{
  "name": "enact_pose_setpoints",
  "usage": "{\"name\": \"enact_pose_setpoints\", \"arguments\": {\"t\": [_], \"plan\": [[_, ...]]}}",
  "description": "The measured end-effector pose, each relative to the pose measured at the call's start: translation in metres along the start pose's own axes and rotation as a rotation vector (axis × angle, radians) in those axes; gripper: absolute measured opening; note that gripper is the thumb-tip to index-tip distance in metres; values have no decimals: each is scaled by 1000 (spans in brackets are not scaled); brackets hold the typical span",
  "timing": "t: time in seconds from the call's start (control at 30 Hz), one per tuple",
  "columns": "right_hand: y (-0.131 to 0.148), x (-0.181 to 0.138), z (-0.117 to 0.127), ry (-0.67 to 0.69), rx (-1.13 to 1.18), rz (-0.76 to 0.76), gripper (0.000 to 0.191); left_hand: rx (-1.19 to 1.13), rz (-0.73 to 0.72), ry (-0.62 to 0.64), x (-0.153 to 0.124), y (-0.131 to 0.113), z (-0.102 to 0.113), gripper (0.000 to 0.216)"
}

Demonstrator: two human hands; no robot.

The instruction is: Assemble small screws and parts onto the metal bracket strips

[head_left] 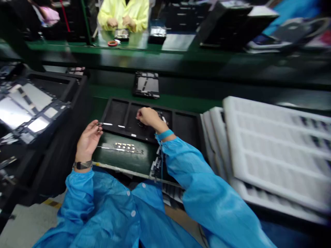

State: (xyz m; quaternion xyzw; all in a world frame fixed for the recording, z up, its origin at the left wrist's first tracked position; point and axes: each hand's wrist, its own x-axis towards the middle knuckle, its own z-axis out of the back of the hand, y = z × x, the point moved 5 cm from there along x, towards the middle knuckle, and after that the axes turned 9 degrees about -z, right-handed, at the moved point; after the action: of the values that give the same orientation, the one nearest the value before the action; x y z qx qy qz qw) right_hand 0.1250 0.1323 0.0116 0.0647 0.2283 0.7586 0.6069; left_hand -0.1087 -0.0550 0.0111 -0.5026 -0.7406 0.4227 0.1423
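My left hand is raised over the near left of the green bench, fingers curled and pinching a thin metal tool that points right. My right hand reaches into the middle compartment of a black divided tray, fingers bent down on a small dark part I cannot make out. Both arms wear blue sleeves; a blue strap circles the right wrist and a watch the left. A small strip of shiny parts lies on the bench below the tray.
Stacked white foam trays fill the right side. Black bins with silvery panels stand at the left. A dark framed panel lies farther back. Across the green line, a person in a yellow coat works with both hands.
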Motion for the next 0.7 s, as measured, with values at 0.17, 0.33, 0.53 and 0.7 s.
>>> {"name": "enact_pose_setpoints", "arguments": {"t": [0.17,0.33,0.53,0.7], "plan": [[-1,-7,8,-22,156,60,12,-49,31,-19,-4,9,6,20],[-2,-18,-8,159,451,177,17,-83,27,-27,-5,14,7,21],[14,-31,-26,230,18,425,8,-17,2,-28,-7,10,3,20],[5,-26,-3,125,-42,346,19,-45,18,-38,-6,6,8,22]]}}
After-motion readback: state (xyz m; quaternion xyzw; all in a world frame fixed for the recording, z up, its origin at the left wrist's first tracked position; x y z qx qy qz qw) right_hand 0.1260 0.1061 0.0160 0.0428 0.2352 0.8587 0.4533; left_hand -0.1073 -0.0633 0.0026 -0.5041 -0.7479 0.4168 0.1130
